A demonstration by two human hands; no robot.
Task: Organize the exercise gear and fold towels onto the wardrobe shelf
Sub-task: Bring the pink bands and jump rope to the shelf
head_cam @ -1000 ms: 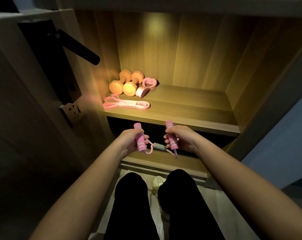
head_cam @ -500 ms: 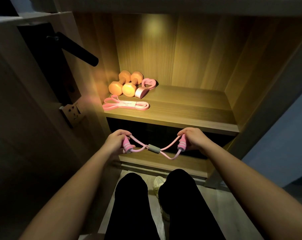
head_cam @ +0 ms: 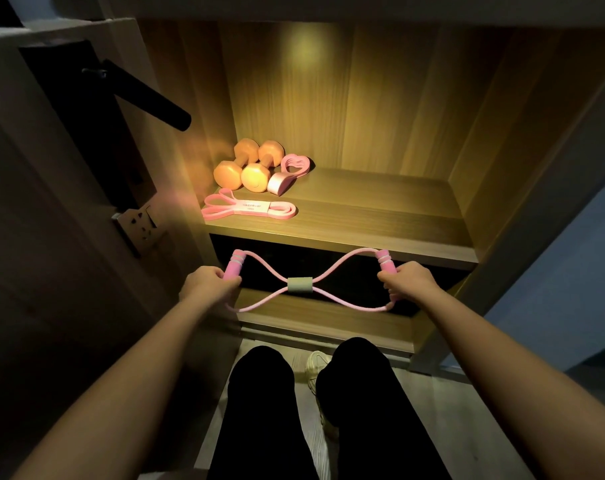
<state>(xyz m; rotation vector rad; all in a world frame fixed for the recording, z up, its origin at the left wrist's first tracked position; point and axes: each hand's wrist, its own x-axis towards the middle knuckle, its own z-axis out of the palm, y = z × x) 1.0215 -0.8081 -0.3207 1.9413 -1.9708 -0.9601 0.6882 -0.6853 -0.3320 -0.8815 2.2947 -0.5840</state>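
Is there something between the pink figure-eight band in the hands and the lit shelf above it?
Nothing visible. The figure-eight band is held below the shelf edge; dumbbells and the flat band lie on its left part.

Matt wood-grain shelf [head_cam: 363,216]; smooth, matt orange dumbbells [head_cam: 242,168].

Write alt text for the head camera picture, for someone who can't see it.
A person holds a pink figure-eight resistance band taut between left grip and right grip, before a lit wardrobe shelf. The shelf's left end holds two orange dumbbells, a pink heart-shaped trainer and a folded pink loop band.
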